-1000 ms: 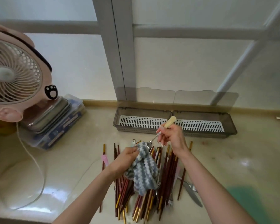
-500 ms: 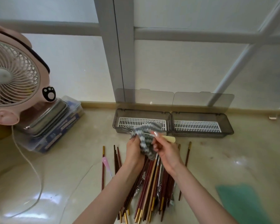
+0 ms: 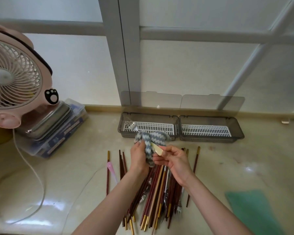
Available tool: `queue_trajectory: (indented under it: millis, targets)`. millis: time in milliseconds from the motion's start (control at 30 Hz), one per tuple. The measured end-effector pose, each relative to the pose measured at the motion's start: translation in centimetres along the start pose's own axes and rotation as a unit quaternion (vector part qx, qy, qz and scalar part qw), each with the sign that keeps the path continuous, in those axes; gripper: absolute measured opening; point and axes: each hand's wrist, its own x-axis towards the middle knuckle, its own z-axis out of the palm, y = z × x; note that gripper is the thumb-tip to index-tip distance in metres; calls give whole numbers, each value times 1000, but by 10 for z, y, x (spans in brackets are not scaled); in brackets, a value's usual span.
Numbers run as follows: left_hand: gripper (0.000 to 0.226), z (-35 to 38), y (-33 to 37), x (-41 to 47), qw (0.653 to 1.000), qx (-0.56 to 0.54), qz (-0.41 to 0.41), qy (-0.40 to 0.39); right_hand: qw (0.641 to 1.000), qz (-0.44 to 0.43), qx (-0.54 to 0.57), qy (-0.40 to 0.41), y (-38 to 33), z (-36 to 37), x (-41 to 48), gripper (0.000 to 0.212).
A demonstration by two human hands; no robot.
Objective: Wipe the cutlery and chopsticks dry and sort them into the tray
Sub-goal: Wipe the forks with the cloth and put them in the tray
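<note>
My left hand (image 3: 138, 156) grips a grey-and-white striped cloth (image 3: 151, 139) wrapped round the shaft of a fork (image 3: 131, 124). The fork's metal tines stick out of the cloth over the left compartment of the grey tray (image 3: 178, 123). My right hand (image 3: 174, 160) pinches the fork's cream handle. Below my hands lies a pile of brown and red chopsticks (image 3: 157, 189) with gold tips, mixed with metal cutlery. A pink utensil (image 3: 111, 169) lies at the pile's left.
A pink fan (image 3: 14, 78) stands at the left on stacked metal trays and a plastic box (image 3: 56, 126); its white cord (image 3: 36, 170) trails over the counter. A green cloth (image 3: 251, 211) lies at the lower right. A frosted window rises behind the tray.
Both hands lifted the fork from above the pile toward the tray. The cloth went from hanging in my left hand to being wrapped round the fork's shaft; the tines now stick out left.
</note>
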Motion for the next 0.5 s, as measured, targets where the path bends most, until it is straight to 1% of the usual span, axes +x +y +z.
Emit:
queue_trajectory:
  millis: [133, 233, 300, 333, 400, 433, 500]
  targets:
    - [24, -2, -5, -7, 1000, 14, 12, -1, 995, -8, -86, 55, 6, 7, 5, 20]
    - [22, 3, -12, -16, 998, 56, 13, -26, 977, 20, -152, 147, 14, 6, 13, 21]
    - [18, 3, -19, -18, 995, 97, 10, -21, 967, 21, -179, 182, 18, 7, 16, 22]
    - [18, 2, -19, -17, 993, 119, 6, -14, 965, 18, -183, 186, 18, 6, 16, 23]
    - [19, -3, -13, -9, 988, 155, -1, 3, 966, 3, -200, 167, 16, 4, 15, 28]
    - [19, -6, -9, -5, 986, 167, -2, 9, 962, -16, -223, 160, 14, 3, 15, 28]
    - [15, -8, 1, 0, 976, 215, 10, 18, 946, -81, -263, 171, 4, 2, 18, 22]
